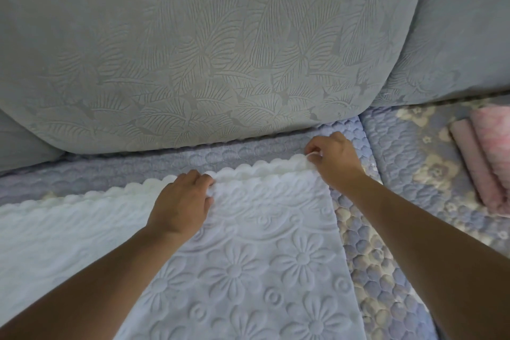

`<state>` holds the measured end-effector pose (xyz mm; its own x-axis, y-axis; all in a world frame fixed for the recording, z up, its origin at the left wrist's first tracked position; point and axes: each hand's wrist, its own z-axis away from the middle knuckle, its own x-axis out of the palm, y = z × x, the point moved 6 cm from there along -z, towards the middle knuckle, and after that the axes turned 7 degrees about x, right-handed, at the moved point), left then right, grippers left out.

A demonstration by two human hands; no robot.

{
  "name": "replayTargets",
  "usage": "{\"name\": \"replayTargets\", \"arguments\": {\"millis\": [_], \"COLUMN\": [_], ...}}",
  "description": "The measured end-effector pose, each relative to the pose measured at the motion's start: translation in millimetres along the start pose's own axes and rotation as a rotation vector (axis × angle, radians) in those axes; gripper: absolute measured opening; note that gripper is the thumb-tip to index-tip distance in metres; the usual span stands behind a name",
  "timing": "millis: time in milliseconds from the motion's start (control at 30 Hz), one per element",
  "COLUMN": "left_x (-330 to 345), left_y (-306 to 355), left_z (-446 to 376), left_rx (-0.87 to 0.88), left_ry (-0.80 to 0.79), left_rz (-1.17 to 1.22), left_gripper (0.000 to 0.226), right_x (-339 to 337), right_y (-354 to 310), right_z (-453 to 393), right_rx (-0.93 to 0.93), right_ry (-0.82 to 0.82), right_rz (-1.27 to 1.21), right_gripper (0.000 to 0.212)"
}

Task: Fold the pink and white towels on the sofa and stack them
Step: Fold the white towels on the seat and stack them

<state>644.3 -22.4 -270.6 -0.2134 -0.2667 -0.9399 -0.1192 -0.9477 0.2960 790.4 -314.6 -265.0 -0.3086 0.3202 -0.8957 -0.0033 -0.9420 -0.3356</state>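
From the head view, the white towel (pixel 248 243) lies spread on the sofa seat (pixel 392 229), not yet folded small. Both hands pinch its scalloped far edge: left hand (pixel 183 201) mid-edge, right hand (pixel 335 159) at the corner. The pink towel (pixel 488 157) (already folded, it seems) waits at right; stacking remains.

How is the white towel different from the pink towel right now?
The white towel lies spread across the seat, only partly folded; the pink towel sits folded in a compact bundle at the right. The left hand and right hand grip the white one's scalloped edge; nothing touches the pink one. Both rest on the quilted seat cover.
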Motion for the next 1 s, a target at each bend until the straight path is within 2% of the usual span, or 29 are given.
{"name": "replayTargets", "arguments": {"millis": [33, 200, 267, 367, 467, 533, 600, 767, 900, 1000], "left_x": [0.6, 1.8, 1.2, 1.2, 1.5, 1.3, 0.8, 0.5, 2.1, 1.9], "left_y": [0.6, 3.7, 3.5, 5.0, 5.8, 5.7, 5.3, 6.6, 6.9, 7.1], "left_z": [1.6, 7.9, 7.1, 4.7, 4.2, 4.2, 4.2, 5.8, 4.7, 3.7], "left_rx": [0.001, 0.028, 0.024, 0.001, -0.026, -0.031, -0.032, -0.042, -0.065, -0.084], "left_ry": [0.006, 0.017, 0.006, -0.014, -0.028, -0.035, -0.039, -0.046, -0.056, -0.053], "left_rz": [0.001, 0.004, -0.002, -0.008, -0.009, -0.003, -0.001, -0.003, 0.007, 0.016], "left_gripper": [0.029, 0.03, 0.031, 0.031, 0.032, 0.03, 0.03, 0.028, 0.029, 0.031], "right_x": [-0.6, 2.4, 1.6, -0.3, 2.9, 3.2, 2.7, 10.3, 14.8, 16.5], "right_y": [-1.7, -20.9, -19.5, -12.8, -9.5, -10.6, -9.8, -18.9, -18.6, -22.2], "right_z": [1.8, 34.1, 48.7, 60.1, 51.3, 40.5, 26.0, 14.3, 11.5, 9.6], "right_rx": [-0.033, -0.435, -0.543, -0.638, -0.547, -0.422, -0.263, -0.074, 0.042, 0.091], "right_ry": [0.053, 0.319, 0.346, 0.3, 0.155, 0.052, -0.017, -0.038, -0.072, -0.151], "right_rz": [0.007, 0.153, 0.263, 0.352, 0.302, 0.249, 0.197, 0.176, 0.104, 0.063], "right_gripper": [0.015, 0.031, 0.024, 0.023, 0.024, 0.008, 0.013, 0.008, 0.022, 0.022]}}
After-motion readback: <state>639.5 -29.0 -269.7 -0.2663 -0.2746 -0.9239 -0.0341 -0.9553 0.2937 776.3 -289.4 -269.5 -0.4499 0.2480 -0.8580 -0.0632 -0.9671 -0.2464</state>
